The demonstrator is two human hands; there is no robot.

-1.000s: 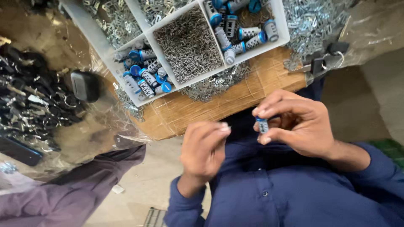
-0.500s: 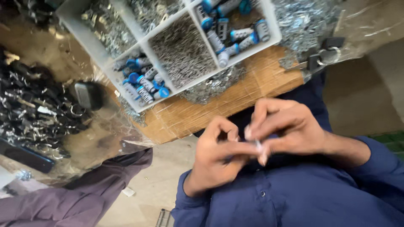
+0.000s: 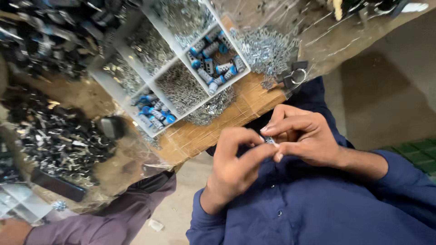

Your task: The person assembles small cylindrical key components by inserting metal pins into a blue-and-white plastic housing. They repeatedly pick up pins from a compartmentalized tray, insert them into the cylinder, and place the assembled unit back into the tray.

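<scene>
A small silvery metal part [image 3: 270, 140], with a hint of blue, sits between both hands just in front of the person's chest, over the dark blue shirt [image 3: 318, 208]. A second ago only the right hand [image 3: 304, 140] held it, pinched at the fingertips, while the left hand [image 3: 236, 168] hung apart with its fingers loosely curled. Half a second ago the left hand had come up to meet it. Now the left thumb and forefinger close on the part from the left while the right fingers grip it from the right, so both hands are shut on the one piece. It looks as though the work has gone from carrying the piece to fitting or turning something on it, though the part is too small and too covered to tell more.

Farther off, on the near edge of the desk [image 3: 200, 136], lies a white divided tray [image 3: 150, 50]. Its compartments hold heaps of small metal rings or links and, in two of them, blue-and-grey cylinders [image 3: 213, 63]. A loose pile of silver metal pieces [image 3: 268, 50] lies just right of the tray, and a mass of black parts [image 3: 54, 145] lies to the left under clear plastic. A purple sleeve [image 3: 100, 222] of another person shows at the near left.
</scene>
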